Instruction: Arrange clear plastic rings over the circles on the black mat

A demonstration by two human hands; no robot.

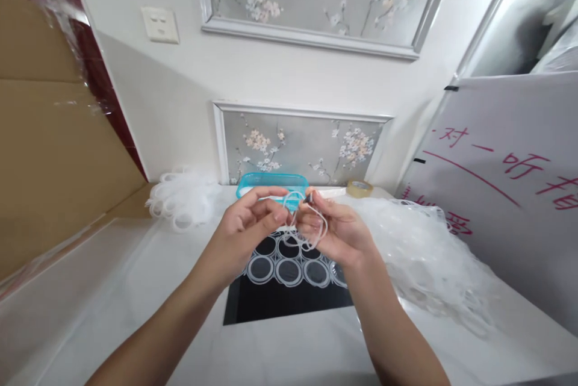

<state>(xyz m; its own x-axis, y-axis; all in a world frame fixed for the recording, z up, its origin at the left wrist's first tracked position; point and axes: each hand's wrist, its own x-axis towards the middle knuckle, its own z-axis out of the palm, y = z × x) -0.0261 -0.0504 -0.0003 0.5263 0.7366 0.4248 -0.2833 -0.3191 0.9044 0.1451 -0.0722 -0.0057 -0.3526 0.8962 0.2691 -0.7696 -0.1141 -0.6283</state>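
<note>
Both my hands are raised over a black mat (289,305). My right hand (338,226) is closed on a few thin, whitish plastic rings (321,232), which hang from its fingers. A small dark object (309,198) shows at its thumb and fingertips; its kind is unclear. My left hand (253,223) is at the left side of the same rings, thumb and fingers drawn together at their edge. Under the hands, rows of similar rings (289,271) lie flat on the mat, partly hidden by the fingers.
A heap of translucent rings (419,247) covers the right side of the white table (289,353). A smaller heap (180,199) lies at the back left. Behind my hands stand a blue plastic box (271,179) and a tape roll (360,188). Cardboard (58,151) borders the left.
</note>
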